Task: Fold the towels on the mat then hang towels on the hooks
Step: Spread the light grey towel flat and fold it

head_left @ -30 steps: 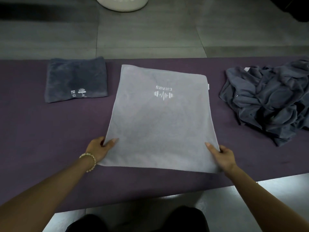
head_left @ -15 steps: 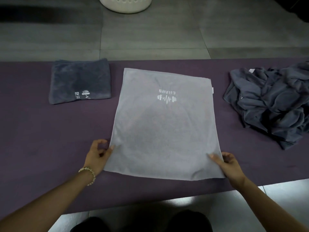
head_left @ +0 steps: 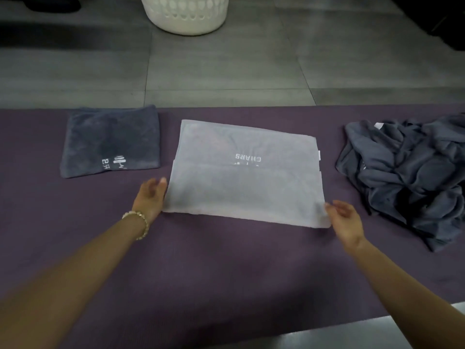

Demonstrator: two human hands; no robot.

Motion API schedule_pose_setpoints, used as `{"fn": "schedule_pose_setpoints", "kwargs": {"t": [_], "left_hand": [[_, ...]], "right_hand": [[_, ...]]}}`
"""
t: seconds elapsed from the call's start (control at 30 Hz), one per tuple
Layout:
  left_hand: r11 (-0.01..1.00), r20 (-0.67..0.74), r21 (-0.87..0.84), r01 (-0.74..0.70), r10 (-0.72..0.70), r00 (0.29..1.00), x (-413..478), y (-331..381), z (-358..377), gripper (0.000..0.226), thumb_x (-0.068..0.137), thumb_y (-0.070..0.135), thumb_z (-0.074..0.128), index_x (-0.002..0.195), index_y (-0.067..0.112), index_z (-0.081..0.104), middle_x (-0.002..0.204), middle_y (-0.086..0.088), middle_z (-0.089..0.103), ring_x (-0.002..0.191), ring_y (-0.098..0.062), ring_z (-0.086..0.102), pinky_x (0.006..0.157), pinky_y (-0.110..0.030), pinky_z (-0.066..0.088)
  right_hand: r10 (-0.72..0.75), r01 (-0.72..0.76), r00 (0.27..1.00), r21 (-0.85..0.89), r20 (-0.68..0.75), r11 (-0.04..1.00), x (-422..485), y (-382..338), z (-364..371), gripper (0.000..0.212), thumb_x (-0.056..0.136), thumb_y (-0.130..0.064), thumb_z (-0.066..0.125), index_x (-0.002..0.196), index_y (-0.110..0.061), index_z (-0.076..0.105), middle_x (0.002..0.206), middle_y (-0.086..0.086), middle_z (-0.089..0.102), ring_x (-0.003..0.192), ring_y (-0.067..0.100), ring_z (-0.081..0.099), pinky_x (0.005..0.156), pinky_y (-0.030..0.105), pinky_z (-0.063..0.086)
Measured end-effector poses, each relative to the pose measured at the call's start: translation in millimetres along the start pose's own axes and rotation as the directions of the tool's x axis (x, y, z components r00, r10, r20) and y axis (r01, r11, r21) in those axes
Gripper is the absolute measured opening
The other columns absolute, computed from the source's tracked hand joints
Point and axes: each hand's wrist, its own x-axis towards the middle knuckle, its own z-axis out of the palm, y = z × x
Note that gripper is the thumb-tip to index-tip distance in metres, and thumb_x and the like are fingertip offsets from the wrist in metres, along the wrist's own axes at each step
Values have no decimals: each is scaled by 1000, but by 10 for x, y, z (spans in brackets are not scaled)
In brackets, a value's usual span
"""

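At the middle of the purple mat (head_left: 226, 260), the light grey towel (head_left: 246, 192) now lies folded half over its logo. The left hand (head_left: 151, 197) and right hand (head_left: 346, 220) have released it, fingers loose alongside; another fold looks due.

White perforated laundry basket (head_left: 185, 13), cut off by the upper edge, stands on a grey tiled floor (head_left: 226, 71). Indistinct dark shape at upper left (head_left: 37, 5); second dark shape at upper right (head_left: 442, 18).
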Motion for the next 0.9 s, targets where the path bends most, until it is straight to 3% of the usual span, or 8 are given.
{"fn": "schedule_pose_setpoints", "kwargs": {"t": [0.13,0.27,0.43,0.5,0.57,0.67,0.8,0.9], "left_hand": [[972,107,234,36,-63,992,54,-156,52,62,84,47,62,126,2,51,117,-5,58,102,-21,55,85,-28,42],[966,173,252,53,-99,980,-12,27,209,73,82,40,69,133,1,34,111,-5,49,105,-26,53,84,-30,40],[989,145,94,115,-128,981,29,168,208,47,86,35,66,118,2,60,109,-11,64,91,-26,60,77,-28,44],[996,139,39,81,-86,987,-9,187,197,44,87,36,65,114,2,62,101,-11,65,79,-22,59,72,-29,45],[996,129,-47,82,-76,989,-79,167,179,44,88,36,63,116,3,60,102,-10,63,86,-22,59,73,-31,47],[984,119,-119,133,-119,986,-247,53,70,46,88,38,63,118,4,59,105,-9,62,91,-22,58,71,-31,47],[969,271,109,222,-244,931,-536,-297,-242,62,73,66,65,95,8,67,65,-1,61,57,-16,50,53,-22,42],[917,402,356,181,-325,856,-694,-514,-368,68,64,76,53,101,20,65,69,4,60,60,-14,52,52,-21,45]], "right_hand": [[29,-6,995,-229,99,973,35,80,86,33,83,-33,71,90,-2,64,90,6,63,92,25,58,64,25,41],[104,-66,985,-251,140,966,152,26,169,46,78,-33,77,108,-2,63,106,6,63,101,25,59,87,33,47],[170,-156,975,-109,140,982,225,-71,230,52,75,-29,80,114,0,62,110,11,65,103,28,62,91,38,50],[127,-118,977,-66,169,991,168,-119,229,42,78,-28,77,110,-4,62,102,9,65,87,23,64,73,33,54],[70,-68,978,-16,198,998,54,-143,193,31,82,-29,73,101,-8,61,85,6,62,60,11,58,49,23,47],[54,-62,978,37,204,997,-206,-60,63,24,84,-28,71,101,-13,62,82,-4,63,65,6,58,47,19,45],[52,-68,956,47,290,997,-609,285,-152,19,85,-21,70,103,-17,65,92,-6,69,79,8,64,47,18,50],[77,-64,943,-48,324,997,-800,569,-245,24,84,-23,70,105,-12,65,92,3,70,74,15,64,45,22,48]]}}
